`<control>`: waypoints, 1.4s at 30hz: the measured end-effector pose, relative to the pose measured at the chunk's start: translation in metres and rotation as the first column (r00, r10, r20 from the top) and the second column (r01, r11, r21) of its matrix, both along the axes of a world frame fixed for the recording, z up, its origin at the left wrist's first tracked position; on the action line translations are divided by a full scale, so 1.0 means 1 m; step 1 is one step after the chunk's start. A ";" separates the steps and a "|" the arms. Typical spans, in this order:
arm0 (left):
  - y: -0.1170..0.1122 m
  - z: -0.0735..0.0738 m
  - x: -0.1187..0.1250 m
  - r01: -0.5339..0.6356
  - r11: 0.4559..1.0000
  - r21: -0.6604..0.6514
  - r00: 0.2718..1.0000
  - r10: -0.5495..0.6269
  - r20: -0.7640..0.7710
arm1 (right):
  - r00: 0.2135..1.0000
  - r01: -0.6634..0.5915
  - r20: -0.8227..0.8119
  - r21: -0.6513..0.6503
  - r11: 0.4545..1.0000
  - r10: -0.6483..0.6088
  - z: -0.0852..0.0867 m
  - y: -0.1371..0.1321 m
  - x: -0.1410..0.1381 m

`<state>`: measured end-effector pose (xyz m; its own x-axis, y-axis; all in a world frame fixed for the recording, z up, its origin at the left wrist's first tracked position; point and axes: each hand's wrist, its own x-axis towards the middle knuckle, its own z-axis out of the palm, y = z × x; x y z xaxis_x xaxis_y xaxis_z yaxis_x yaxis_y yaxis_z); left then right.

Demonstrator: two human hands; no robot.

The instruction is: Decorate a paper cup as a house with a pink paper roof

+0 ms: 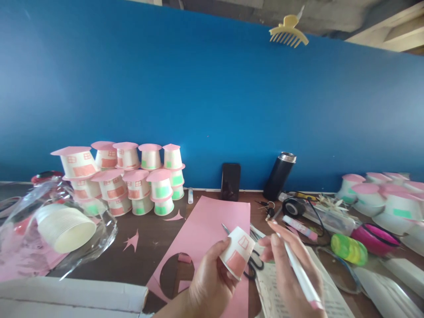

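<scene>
While left hand [212,280] tilts cup [239,249], fingers clamped on it | right hand [285,276] alongside, fingers pinching slanted marker [302,274]

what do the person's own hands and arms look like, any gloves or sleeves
Both the left hand and the right hand are bare, without gloves, and no ring can be made out on either. The short stretch of left forearm in view shows no sleeve, watch or bracelet.
</scene>
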<state>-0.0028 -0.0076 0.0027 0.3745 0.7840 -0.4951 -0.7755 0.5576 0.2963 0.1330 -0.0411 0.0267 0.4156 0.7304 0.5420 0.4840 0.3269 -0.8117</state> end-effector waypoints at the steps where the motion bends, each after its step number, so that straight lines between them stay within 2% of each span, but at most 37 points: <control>1: 0.000 0.000 0.000 0.017 1.000 0.008 1.000 -0.017 0.005 | 0.999 0.000 -0.048 -0.027 1.000 -0.001 0.000 0.002 0.001; 3: 0.000 0.000 -0.001 0.042 0.999 0.023 0.999 -0.043 0.026 | 0.982 -0.066 -0.182 -0.087 0.994 0.049 -0.001 0.006 0.003; 5: 0.000 0.000 -0.001 0.056 0.998 0.041 0.997 -0.058 0.060 | 0.925 -0.195 -0.356 -0.149 0.969 0.131 -0.002 0.010 0.004; 8: -0.001 0.001 -0.001 0.080 0.995 0.052 0.989 -0.086 0.118 | 0.735 -0.463 -0.623 -0.174 0.869 0.266 -0.006 0.012 0.002; 10: -0.002 0.003 -0.001 0.108 0.993 0.054 0.981 -0.115 0.154 | 0.569 -0.597 -0.754 -0.106 0.795 0.327 -0.007 0.012 -0.001; 12: -0.003 0.004 -0.002 0.129 0.989 0.067 0.973 -0.139 0.182 | 0.434 -0.658 -0.831 -0.029 0.752 0.347 -0.007 0.011 -0.004; 13: -0.003 0.005 -0.003 0.139 0.988 0.071 0.970 -0.150 0.192 | 0.391 -0.666 -0.853 -0.001 0.746 0.347 -0.007 0.011 -0.005; 16: -0.003 0.006 -0.003 0.142 0.988 0.058 0.966 -0.151 0.208 | 0.321 -0.673 -0.885 0.039 0.739 0.339 -0.007 0.011 -0.005; 23: -0.003 -0.001 -0.001 0.146 0.981 0.129 0.971 -0.167 0.171 | 0.372 -0.629 -0.885 -0.018 0.777 0.280 -0.012 0.014 -0.004; 32: -0.008 -0.012 0.003 0.115 0.967 0.226 0.953 -0.172 0.248 | 0.408 -0.590 -0.870 -0.020 0.807 0.278 -0.013 0.016 -0.004; 39: -0.010 -0.005 0.005 0.098 0.956 0.275 0.963 -0.161 0.217 | 0.434 -0.601 -0.849 -0.024 0.799 0.301 -0.010 0.017 -0.003; 42: -0.011 -0.004 0.006 0.106 0.962 0.251 0.974 -0.152 0.171 | 0.458 -0.593 -0.842 -0.050 0.804 0.285 -0.010 0.019 -0.001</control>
